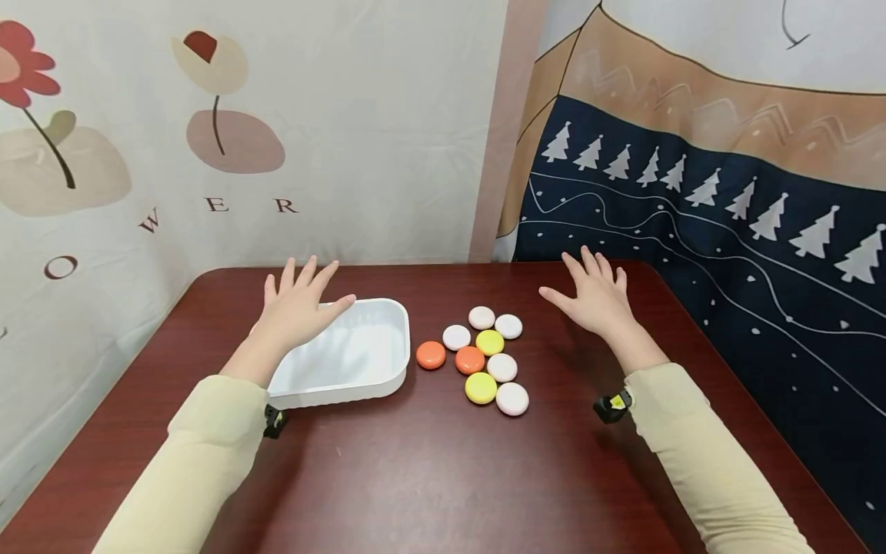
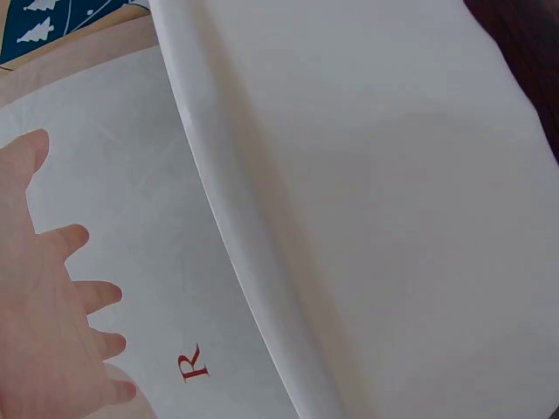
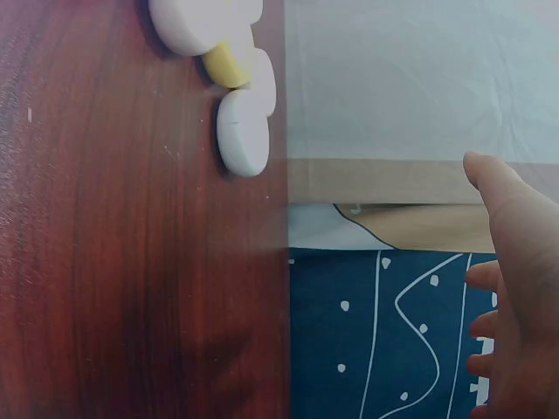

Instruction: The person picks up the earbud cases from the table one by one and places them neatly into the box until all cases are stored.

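Observation:
My left hand (image 1: 292,314) hovers over the left part of a white rectangular tray (image 1: 401,338), fingers spread and straight. In the left wrist view that tray (image 2: 393,218) fills most of the picture, with the spread left hand (image 2: 52,305) at the left edge. To the tray's right lies a loose group of smooth round discs: two orange discs (image 1: 431,355), two yellow discs (image 1: 481,388) and several white discs (image 1: 512,399). My right hand (image 1: 594,300) is raised to the right of the discs, fingers spread, holding nothing. Its thumb points toward the group.
Everything stands on a dark red-brown wooden table (image 1: 388,477). A pale curtain (image 1: 374,131) with flower prints hangs behind it. On the right hangs a dark blue cloth (image 1: 692,231) with white trees. Each wrist wears a small black camera (image 1: 612,406).

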### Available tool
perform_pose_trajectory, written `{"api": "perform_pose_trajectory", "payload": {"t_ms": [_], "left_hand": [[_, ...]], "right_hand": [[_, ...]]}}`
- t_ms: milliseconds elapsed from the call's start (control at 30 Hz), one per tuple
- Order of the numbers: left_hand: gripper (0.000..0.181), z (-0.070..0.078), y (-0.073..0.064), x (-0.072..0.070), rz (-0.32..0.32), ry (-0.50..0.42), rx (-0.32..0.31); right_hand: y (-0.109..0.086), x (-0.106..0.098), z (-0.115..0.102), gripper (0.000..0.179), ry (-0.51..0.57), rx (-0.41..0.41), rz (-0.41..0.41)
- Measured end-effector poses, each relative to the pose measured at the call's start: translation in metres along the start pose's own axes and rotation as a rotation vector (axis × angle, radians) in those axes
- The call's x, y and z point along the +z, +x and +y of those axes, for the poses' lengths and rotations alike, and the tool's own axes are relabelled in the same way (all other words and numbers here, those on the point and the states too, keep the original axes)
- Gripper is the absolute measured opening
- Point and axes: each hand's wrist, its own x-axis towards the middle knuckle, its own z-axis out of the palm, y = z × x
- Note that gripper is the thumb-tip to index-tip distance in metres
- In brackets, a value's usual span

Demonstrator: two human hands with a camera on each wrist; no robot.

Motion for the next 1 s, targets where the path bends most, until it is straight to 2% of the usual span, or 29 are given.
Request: {"api": "perform_pose_trajectory", "payload": {"t_ms": [367,1000], "left_hand": [[0.084,-0.004,-0.013,-0.002,0.052,-0.051,0.009],[0.083,-0.033,-0.036,-0.001,0.092,-0.152,-0.009]], "right_hand": [[-0.009,0.009,-0.003,0.085,0.059,-0.051,0.057],[-0.017,0.031,-0.006,0.081,0.212,-0.089,0.111]]}}
